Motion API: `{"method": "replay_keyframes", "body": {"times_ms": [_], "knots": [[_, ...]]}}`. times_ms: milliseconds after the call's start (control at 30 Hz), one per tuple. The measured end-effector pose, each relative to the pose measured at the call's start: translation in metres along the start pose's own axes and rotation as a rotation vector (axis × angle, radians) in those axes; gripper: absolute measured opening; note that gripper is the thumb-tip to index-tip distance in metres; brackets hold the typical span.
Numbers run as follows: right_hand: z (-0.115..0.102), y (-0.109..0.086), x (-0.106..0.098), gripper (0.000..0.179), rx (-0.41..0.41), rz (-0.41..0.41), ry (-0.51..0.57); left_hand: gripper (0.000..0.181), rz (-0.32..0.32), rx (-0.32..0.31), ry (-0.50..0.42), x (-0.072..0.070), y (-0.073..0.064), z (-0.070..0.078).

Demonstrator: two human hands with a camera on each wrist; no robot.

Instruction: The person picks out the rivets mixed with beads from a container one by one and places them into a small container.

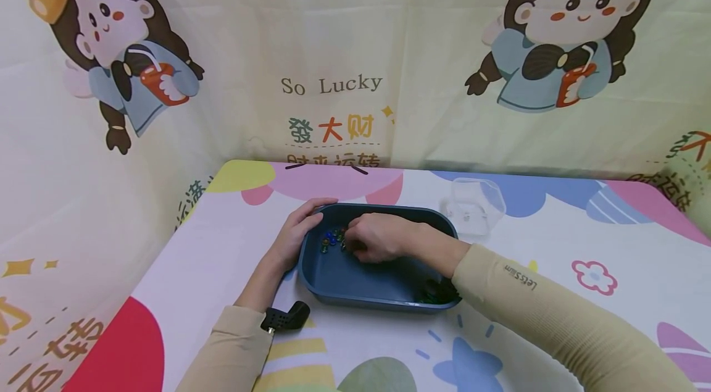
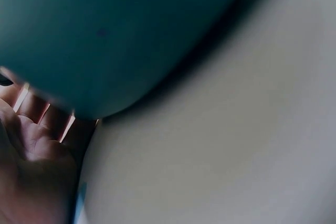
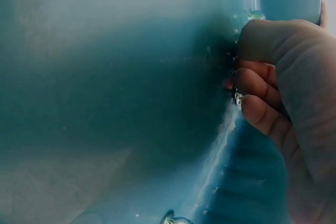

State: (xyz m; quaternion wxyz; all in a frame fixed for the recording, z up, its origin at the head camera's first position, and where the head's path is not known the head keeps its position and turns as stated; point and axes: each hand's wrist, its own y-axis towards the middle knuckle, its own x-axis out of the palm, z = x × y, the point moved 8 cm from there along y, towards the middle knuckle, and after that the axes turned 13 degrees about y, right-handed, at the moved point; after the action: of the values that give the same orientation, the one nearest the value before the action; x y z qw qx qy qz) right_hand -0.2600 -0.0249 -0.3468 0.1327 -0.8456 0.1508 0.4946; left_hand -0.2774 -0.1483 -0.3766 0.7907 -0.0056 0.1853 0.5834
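A dark blue rectangular tub [image 1: 383, 304] with rounded corners stands on the table. My left hand [image 1: 294, 234] grips its left end, thumb along the rim and fingers around the outside far corner. In the left wrist view the palm and fingers [image 2: 39, 111] lie against the tub's outer wall. Inside the tub, several small glass marbles [image 1: 331, 237], blue, green and clear, lie at the left. My right hand [image 1: 380, 237] reaches in there with curled fingers. In the right wrist view, a clear marble [image 3: 238, 98] shows at its fingertips, partly hidden by them.
A clear plastic box [image 1: 474, 210] stands on the table behind the tub's right end. A printed cloth [image 1: 522, 281] covers the table, and a patterned curtain [image 1: 433, 120] hangs behind it. Another marble [image 3: 176, 220] shows at the bottom of the right wrist view.
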Motion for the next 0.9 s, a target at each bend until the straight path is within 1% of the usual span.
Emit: {"method": "replay_keyframes", "body": {"times_ms": [133, 233, 467, 700, 900], "knots": [[0.0, 0.0, 0.001, 0.01, -0.005, -0.003, 0.005, 0.043, 0.0, -0.005, -0.006, 0.0, -0.001, 0.0], [0.0, 0.0, 0.001, 0.01, -0.012, 0.014, 0.029, 0.043, -0.001, -0.006, -0.009, 0.0, -0.001, -0.001], [0.001, -0.006, -0.009, 0.009, -0.045, 0.12, 0.131, 0.043, -0.006, -0.011, -0.003, 0.002, 0.0, -0.002], [0.001, -0.01, -0.02, 0.011, -0.073, 0.215, 0.157, 0.043, -0.007, 0.001, -0.011, 0.001, 0.0, 0.001], [0.0, -0.013, -0.027, 0.013, -0.101, 0.263, 0.191, 0.043, -0.014, 0.01, -0.02, 0.001, -0.001, 0.002]]}}
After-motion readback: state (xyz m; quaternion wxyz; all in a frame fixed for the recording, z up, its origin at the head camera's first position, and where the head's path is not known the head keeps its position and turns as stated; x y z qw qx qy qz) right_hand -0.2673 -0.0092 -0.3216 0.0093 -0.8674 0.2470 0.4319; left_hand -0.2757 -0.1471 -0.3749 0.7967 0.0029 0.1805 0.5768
